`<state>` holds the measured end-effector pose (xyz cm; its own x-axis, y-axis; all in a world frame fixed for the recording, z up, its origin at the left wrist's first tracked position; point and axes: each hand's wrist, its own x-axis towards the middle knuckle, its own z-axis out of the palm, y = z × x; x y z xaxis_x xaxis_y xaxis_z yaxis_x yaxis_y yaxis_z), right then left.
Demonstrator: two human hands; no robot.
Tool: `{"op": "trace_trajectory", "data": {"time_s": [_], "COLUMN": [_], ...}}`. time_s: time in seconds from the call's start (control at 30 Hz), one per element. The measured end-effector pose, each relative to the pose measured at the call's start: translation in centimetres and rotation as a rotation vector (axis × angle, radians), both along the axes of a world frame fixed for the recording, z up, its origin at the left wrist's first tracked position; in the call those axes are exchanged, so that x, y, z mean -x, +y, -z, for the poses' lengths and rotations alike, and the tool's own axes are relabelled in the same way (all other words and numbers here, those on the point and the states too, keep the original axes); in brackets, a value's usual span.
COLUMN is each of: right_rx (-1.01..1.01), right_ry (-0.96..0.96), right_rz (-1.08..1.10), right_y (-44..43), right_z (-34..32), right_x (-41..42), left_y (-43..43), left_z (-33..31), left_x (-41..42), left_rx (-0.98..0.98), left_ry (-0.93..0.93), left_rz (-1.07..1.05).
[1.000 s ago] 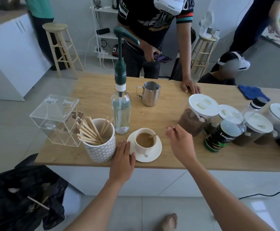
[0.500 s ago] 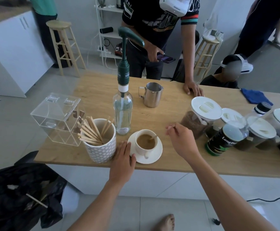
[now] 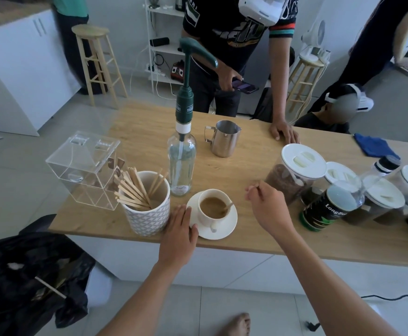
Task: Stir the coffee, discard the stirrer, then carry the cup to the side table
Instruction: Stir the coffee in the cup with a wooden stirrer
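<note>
A white cup of milky coffee (image 3: 214, 208) stands on a white saucer (image 3: 224, 230) near the front edge of the wooden counter (image 3: 244, 163). A wooden stirrer (image 3: 229, 206) leans in the cup, its lower end in the coffee. My right hand (image 3: 267, 207), just right of the cup, pinches the stirrer's upper end between its fingertips. My left hand (image 3: 180, 235) lies flat on the counter with straight fingers, touching the saucer's left rim.
A patterned mug of spare stirrers (image 3: 147, 204), a clear acrylic box (image 3: 84, 168), a pump bottle (image 3: 182, 163) and a steel jug (image 3: 224, 138) stand left and behind. Lidded jars (image 3: 297, 173) and a green tin (image 3: 324, 209) crowd the right. A black bin bag (image 3: 26, 277) hangs lower left. People stand opposite.
My right hand has shifted slightly with the stirrer in the cup. The left hand stays by the saucer. The camera has moved a little closer.
</note>
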<state>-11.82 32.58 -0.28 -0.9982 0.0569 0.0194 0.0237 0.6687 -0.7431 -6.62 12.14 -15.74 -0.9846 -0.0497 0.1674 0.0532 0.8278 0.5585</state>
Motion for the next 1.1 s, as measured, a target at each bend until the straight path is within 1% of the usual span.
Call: {"op": "trace_trajectory", "data": {"time_s": [0.03,0.17,0.23,0.33,0.4,0.47,0.53,0.63,0.7,0.77,0.83,0.97,1.03,1.1], "right_rx": [0.013,-0.007,-0.017,-0.009,-0.017,-0.025,0.022,0.048,-0.019,-0.073,-0.097,-0.082,-0.030,-0.028], "right_ry": [0.008,-0.062,-0.040,0.066,0.083,0.046,-0.003,-0.018,0.031,0.118,0.166,0.047,-0.009,-0.008], "right_rz": [0.002,-0.160,-0.119,-0.039,-0.083,-0.180,-0.237,-0.206,-0.168,-0.135,-0.156,-0.347,-0.330,-0.244], "right_y": [0.0,-1.0,-0.8,-0.4,-0.5,-1.1,-1.3,-0.8,-0.3,-0.1,-0.2,-0.9,-1.0,-0.7], "right_z": [0.0,0.2,0.1,0.0,0.1,0.4,0.4,-0.1,-0.4,-0.5,-0.5,-0.7,-0.7,-0.8], "right_x": [-0.1,-0.8,-0.9,-1.0,-1.1,-1.5,-1.8,-1.7,-1.5,-1.2,-1.0,-1.5,-1.6,-1.4], "left_y": [0.0,-0.1,-0.1,-0.1,-0.2,-0.2,-0.2,-0.1,-0.1,-0.1,-0.1,-0.1,-0.1,0.0], "left_z": [0.0,0.1,0.0,0.0,0.0,0.1,0.0,-0.1,-0.1,-0.1,-0.1,-0.1,-0.2,-0.2], "left_x": [0.0,-0.2,-0.1,-0.1,-0.1,-0.1,-0.1,0.0,0.0,0.0,0.0,0.0,0.0,0.0], "left_rx": [-0.004,-0.013,-0.011,-0.007,-0.003,0.001,0.005,0.005,-0.006,-0.010,-0.007,0.003,-0.002,-0.003], "left_ry": [-0.001,-0.008,-0.010,-0.007,-0.007,-0.009,-0.010,-0.004,-0.005,-0.002,0.000,0.000,-0.004,-0.004], "left_rz": [-0.002,-0.009,-0.007,-0.008,-0.010,-0.012,-0.007,-0.002,-0.006,-0.007,-0.004,-0.007,-0.006,-0.006]}}
